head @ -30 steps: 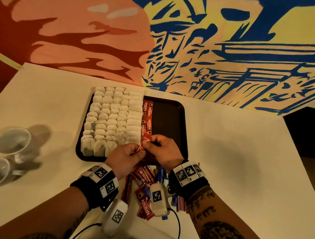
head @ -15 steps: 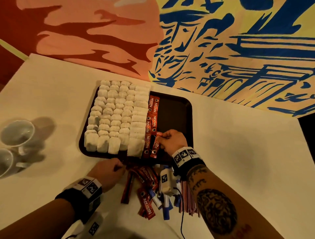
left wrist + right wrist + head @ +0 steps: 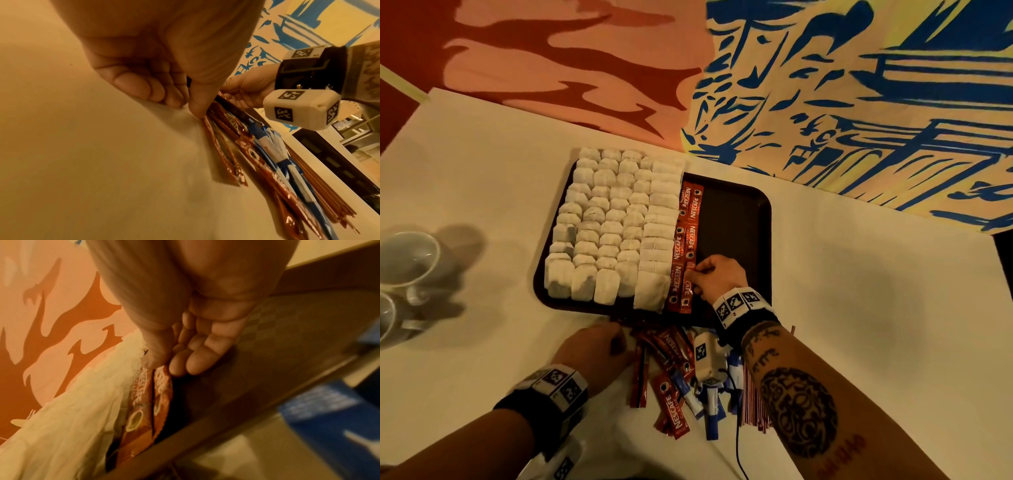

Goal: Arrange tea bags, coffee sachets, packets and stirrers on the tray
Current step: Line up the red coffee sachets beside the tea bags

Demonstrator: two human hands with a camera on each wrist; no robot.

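right now the right hand (image 3: 717,279) rests on the dark tray (image 3: 736,219), its thumb and fingers (image 3: 185,363) closed lightly on the upper end of a red coffee sachet (image 3: 687,291) that lies flat at the near end of the tray, just beside another sachet and parallel to it. together with the sachets farther up they form two red columns (image 3: 690,219) running from the near rim toward the far rim, touching the right edge of the tea bags (image 3: 613,226). the tea bags fill the left part of the tray in overlapping rows; the right part of the tray floor is bare.

the left hand (image 3: 594,351) is down on the white tablecloth (image 3: 859,308) just in front of the tray's near rim. in the left wrist view its fingers (image 3: 144,87) are curled under and the thumb tip meets the end of a loose red sachet (image 3: 218,146) at the edge of the pile; whether it actually pinches that sachet i cannot tell.

the pile on the cloth between the two forearms holds more red sachets (image 3: 674,407), blue and white packets (image 3: 710,411) and a bundle of thin red stirrers (image 3: 755,404), partly under the right wrist's camera unit (image 3: 705,356).

two white cups (image 3: 409,260) stand at the left edge of the table, well apart from the tray. a painted wall (image 3: 825,85) in orange, yellow and blue stands behind the table.
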